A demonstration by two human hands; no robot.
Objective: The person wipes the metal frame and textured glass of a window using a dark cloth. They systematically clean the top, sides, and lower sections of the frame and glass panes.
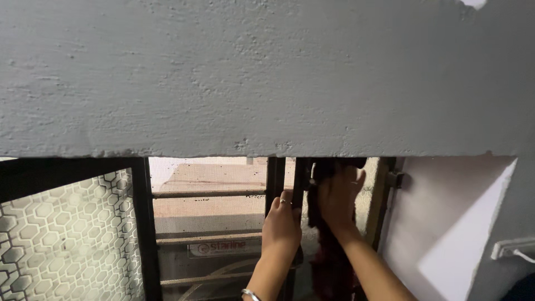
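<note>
Dark red cloth (330, 262) hangs just right of my left hand (281, 226), bunched against the black window frame (299, 184). My left hand wraps tight around that upright bar, ring finger showing. My right hand (337, 203) presses flat and open on the cloth's top end, near the frame's upper corner. Mesh screen (209, 206) sits left of my grip, patterned glass pane (67, 239) further left. Grey concrete beam (267, 78) hides the top. Judging by this: cloth up at the frame, not yet clearly fixed.

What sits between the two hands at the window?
In the head view, a dark vertical window frame bar stands between the left hand and right hand.
</note>
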